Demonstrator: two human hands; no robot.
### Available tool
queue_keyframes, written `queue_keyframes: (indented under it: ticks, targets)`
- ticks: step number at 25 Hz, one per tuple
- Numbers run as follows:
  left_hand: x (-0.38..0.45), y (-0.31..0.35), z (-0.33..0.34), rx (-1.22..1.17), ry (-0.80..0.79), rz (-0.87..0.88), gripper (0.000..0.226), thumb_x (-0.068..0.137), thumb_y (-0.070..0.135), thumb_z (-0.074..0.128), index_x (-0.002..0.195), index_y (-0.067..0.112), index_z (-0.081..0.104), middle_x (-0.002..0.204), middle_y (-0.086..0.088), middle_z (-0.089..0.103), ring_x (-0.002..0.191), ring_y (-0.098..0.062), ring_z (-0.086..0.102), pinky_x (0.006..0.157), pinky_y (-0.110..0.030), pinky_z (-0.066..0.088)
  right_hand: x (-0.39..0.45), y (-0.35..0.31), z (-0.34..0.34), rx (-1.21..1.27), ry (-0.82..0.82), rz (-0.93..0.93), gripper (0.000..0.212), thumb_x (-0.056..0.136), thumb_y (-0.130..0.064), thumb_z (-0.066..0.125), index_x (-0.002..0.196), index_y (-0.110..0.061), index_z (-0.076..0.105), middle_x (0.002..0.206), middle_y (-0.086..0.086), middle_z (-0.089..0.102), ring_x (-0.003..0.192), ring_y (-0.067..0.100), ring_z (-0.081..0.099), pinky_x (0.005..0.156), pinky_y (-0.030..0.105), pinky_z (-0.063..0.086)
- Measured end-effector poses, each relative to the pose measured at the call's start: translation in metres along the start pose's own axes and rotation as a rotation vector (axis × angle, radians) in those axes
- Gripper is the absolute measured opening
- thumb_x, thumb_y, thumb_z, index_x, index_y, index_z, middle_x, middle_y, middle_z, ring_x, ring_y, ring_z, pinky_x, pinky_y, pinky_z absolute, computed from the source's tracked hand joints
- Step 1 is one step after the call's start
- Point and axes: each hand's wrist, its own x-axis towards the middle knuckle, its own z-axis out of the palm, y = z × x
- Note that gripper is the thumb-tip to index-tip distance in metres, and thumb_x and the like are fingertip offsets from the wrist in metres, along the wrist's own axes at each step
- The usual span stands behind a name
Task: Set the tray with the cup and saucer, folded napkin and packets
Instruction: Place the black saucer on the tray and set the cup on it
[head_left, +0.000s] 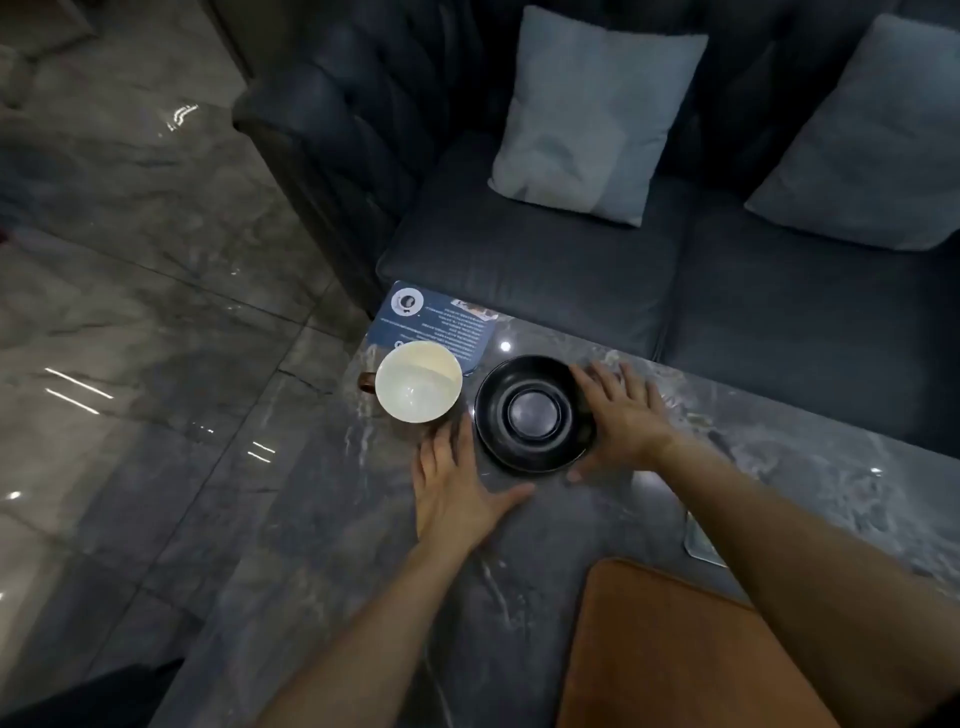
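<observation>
While flanking the black saucer (532, 413), both hands spread wide, left hand (457, 486), right hand (621, 418).

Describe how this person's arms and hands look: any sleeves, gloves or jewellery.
Both forearms are bare right down to the frame edge: no sleeves show. The left hand and the right hand wear no gloves, and no rings, watch or bracelet can be made out at the fingers or wrists. The dim light could hide small details.
</observation>
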Motion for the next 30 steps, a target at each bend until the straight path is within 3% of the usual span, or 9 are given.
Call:
queue_keyframes:
  ticks: [2,6,10,16,19,25,30]
  targets:
    - [0.003,0.001,0.006,0.014,0.052,0.009,0.126,0.057,0.096,0.042,0.154,0.027,0.0,0.159,-0.007,0.011,0.145,-0.028,0.006,0.119,-0.05,0.0,0.011,0.002,0.002,0.001,-0.012,-0.027,0.15,0.045,-0.072,0.081,0.15,-0.034,-0.019,0.163,-0.001,-0.016,0.146,0.035,-0.023,0.116,0.059,-0.01]
    - [0.008,0.001,0.016,0.033,0.118,0.019,0.129,0.055,0.1,0.035,0.154,0.025,0.0,0.16,-0.007,0.008,0.146,-0.03,0.006,0.12,-0.054,0.0,0.021,0.011,0.009,0.038,-0.048,-0.039,0.159,0.041,-0.069,0.084,0.147,-0.033,-0.028,0.16,-0.004,-0.027,0.142,0.029,-0.033,0.112,0.056,-0.018]
    - [0.009,0.004,0.022,-0.018,0.148,0.024,0.13,0.057,0.099,0.039,0.155,0.023,0.0,0.162,-0.004,0.006,0.149,-0.027,0.001,0.119,-0.054,-0.005,0.02,0.014,0.019,0.071,0.017,-0.062,0.156,0.04,-0.069,0.084,0.148,-0.032,-0.023,0.161,-0.005,-0.025,0.14,0.023,-0.035,0.113,0.055,-0.019]
    - [0.006,-0.002,0.02,-0.147,0.13,0.043,0.129,0.052,0.094,0.052,0.153,0.031,0.002,0.164,0.005,-0.002,0.15,-0.019,-0.008,0.119,-0.05,-0.009,0.006,0.011,0.031,0.16,0.081,-0.064,0.152,0.039,-0.06,0.089,0.151,-0.03,-0.01,0.163,-0.003,-0.016,0.145,0.028,-0.028,0.114,0.053,-0.021]
    - [-0.002,-0.005,0.019,-0.21,0.111,0.052,0.127,0.049,0.091,0.058,0.151,0.037,0.005,0.165,0.002,-0.001,0.15,-0.019,-0.008,0.12,-0.045,-0.01,-0.007,0.008,0.041,0.258,0.09,-0.06,0.15,0.04,-0.057,0.089,0.151,-0.033,-0.009,0.162,-0.004,-0.014,0.145,0.029,-0.028,0.116,0.054,-0.018]
    - [-0.035,-0.006,0.013,-0.25,0.036,0.075,0.13,0.042,0.085,0.066,0.15,0.037,0.012,0.164,0.0,0.009,0.149,-0.021,0.0,0.12,-0.047,0.007,-0.058,0.012,0.063,0.313,0.12,0.004,0.147,0.036,-0.07,0.079,0.149,-0.036,-0.009,0.163,-0.002,-0.006,0.146,0.032,-0.021,0.117,0.053,-0.014]
    - [-0.075,-0.002,0.006,-0.189,-0.045,0.234,0.129,0.048,0.087,0.064,0.154,0.035,0.011,0.164,0.005,0.001,0.147,-0.011,-0.011,0.119,-0.04,-0.002,-0.124,0.011,0.087,0.297,0.217,0.035,0.148,0.04,-0.075,0.077,0.152,-0.018,-0.002,0.16,0.003,0.01,0.15,0.028,-0.004,0.12,0.051,-0.009]
